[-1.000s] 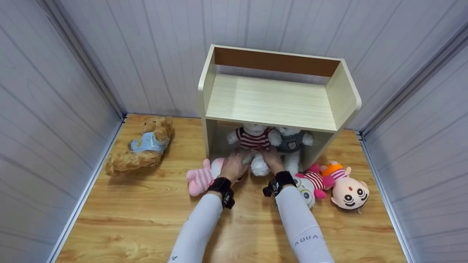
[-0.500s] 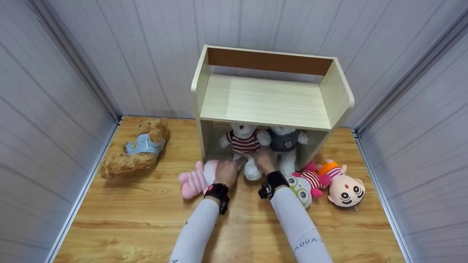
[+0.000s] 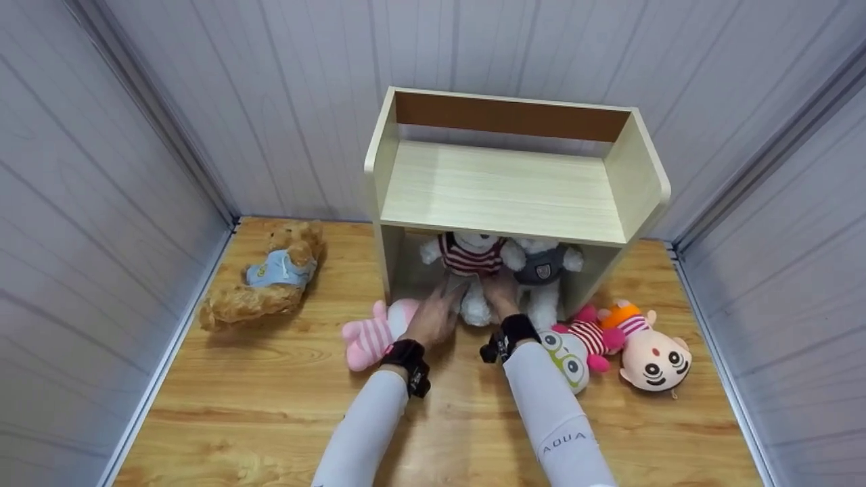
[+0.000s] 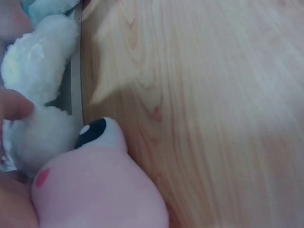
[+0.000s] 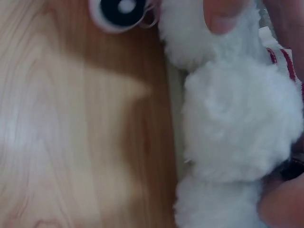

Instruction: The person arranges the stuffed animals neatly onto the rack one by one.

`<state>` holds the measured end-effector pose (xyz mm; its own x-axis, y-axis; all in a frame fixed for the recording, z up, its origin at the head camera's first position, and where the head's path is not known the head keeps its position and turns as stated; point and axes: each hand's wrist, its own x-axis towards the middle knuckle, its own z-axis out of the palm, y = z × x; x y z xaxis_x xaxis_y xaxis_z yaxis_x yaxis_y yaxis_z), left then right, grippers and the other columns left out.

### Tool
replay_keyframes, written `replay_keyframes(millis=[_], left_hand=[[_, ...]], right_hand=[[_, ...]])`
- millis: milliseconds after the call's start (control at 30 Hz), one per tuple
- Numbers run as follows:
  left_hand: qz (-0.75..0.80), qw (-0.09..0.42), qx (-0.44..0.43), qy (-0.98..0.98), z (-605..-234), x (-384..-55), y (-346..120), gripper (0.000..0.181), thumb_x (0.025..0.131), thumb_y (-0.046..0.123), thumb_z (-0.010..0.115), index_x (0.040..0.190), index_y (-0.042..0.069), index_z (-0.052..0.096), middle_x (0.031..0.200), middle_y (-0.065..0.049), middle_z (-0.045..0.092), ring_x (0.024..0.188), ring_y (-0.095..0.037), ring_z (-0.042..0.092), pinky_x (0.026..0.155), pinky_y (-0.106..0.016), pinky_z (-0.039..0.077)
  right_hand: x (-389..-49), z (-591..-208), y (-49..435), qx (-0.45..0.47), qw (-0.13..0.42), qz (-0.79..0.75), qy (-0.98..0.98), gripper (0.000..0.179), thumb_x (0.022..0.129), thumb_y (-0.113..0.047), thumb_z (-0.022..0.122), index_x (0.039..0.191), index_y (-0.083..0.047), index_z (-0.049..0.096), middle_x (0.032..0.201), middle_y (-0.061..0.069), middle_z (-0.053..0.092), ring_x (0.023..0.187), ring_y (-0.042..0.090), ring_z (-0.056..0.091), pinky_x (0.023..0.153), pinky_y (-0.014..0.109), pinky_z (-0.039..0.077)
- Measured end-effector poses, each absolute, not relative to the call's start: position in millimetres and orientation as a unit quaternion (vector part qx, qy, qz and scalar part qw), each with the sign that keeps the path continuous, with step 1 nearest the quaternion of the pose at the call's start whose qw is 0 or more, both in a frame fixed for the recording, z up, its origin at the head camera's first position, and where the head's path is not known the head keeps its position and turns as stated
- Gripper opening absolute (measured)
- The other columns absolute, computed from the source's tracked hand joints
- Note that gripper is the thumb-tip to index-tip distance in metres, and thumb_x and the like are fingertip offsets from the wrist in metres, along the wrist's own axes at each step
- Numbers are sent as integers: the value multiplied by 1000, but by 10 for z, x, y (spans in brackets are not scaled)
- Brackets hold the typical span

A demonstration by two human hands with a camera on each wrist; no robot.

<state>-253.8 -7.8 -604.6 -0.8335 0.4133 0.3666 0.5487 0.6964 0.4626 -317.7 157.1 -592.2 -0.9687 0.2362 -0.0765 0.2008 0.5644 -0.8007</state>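
Observation:
A white plush bear [image 3: 473, 260] in a red-and-white striped top sits in the lower compartment of the small shelf [image 3: 500, 193]. Most of its head is hidden under the board, and its legs point forward. My left hand [image 3: 433, 318] holds one leg, the thumb in front of the white fur. At the other leg and hip, my right hand [image 3: 500, 291] grips the bear. Its white foot [image 5: 242, 123] fills the right wrist view. A second white bear [image 3: 541, 267] in a grey top sits right beside it. Under my left wrist lies a pink striped plush [image 3: 369, 338].
On the floor at the left lies a brown bear [image 3: 281, 270] in a blue top. A plush with green glasses [image 3: 572, 368] lies by my right forearm, and a round-headed doll [image 3: 653, 355] is farther right. Panel walls [image 3: 101, 237] enclose the floor.
The head view has shifted a little. The striped bear's muzzle now shows below the shelf board, farther right than half a second ago. Both hands stay at its legs.

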Motion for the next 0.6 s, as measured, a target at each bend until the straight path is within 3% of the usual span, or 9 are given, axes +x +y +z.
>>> replay_keyframes(millis=[133, 233, 333, 433, 533, 600], left_hand=[[-227, 133, -270, -926, -6047, -2538, -15, 54, 88, -1, 57, 140, 11, 48, 148, -29, 32, 74, -33, 66, 52, -36, 53], [-183, 131, -248, -942, -6074, -2533, 28, 57, 85, 2, 61, 139, 13, 49, 148, -25, 35, 60, -27, 63, 46, -34, 48], [-174, 108, -222, -953, -6104, -2536, 45, 54, 88, 8, 61, 140, 15, 50, 150, -19, 36, 72, -29, 66, 52, -38, 50], [-197, 87, -211, -953, -6124, -2559, 39, 53, 89, 7, 61, 140, 16, 51, 151, -15, 36, 89, -32, 67, 59, -43, 52], [-221, 87, -212, -948, -6142, -2596, 22, 52, 88, 6, 62, 138, 16, 54, 151, -14, 37, 93, -33, 66, 61, -46, 52], [-227, 95, -214, -945, -6156, -2621, 16, 51, 86, 5, 63, 136, 16, 56, 150, -14, 38, 95, -33, 65, 63, -47, 52]], right_hand=[[-3138, -5911, 1614, -95, 19, 405, -909, 37, 94, -32, 61, 112, 1, 65, 114, 21, 65, 108, 36, 59, 93, 44, 45], [-3076, -5852, 1655, -69, 34, 396, -915, 30, 90, -28, 66, 99, 0, 67, 100, 19, 68, 94, 35, 63, 83, 46, 49], [-2985, -5784, 1703, -35, 71, 380, -922, 22, 87, -20, 69, 87, 1, 63, 79, 16, 65, 74, 33, 62, 68, 48, 50], [-2853, -5742, 1764, 11, 136, 315, -939, 20, 85, -14, 71, 88, 1, 59, 74, 15, 58, 66, 34, 59, 57, 49, 49], [-2714, -5734, 1818, 88, 191, 246, -946, 17, 84, -7, 71, 93, 3, 60, 80, 16, 58, 70, 35, 59, 58, 48, 49], [-2637, -5748, 1848, 155, 180, 209, -949, 22, 86, -11, 71, 103, 1, 64, 95, 18, 62, 84, 35, 61, 69, 48, 51]])
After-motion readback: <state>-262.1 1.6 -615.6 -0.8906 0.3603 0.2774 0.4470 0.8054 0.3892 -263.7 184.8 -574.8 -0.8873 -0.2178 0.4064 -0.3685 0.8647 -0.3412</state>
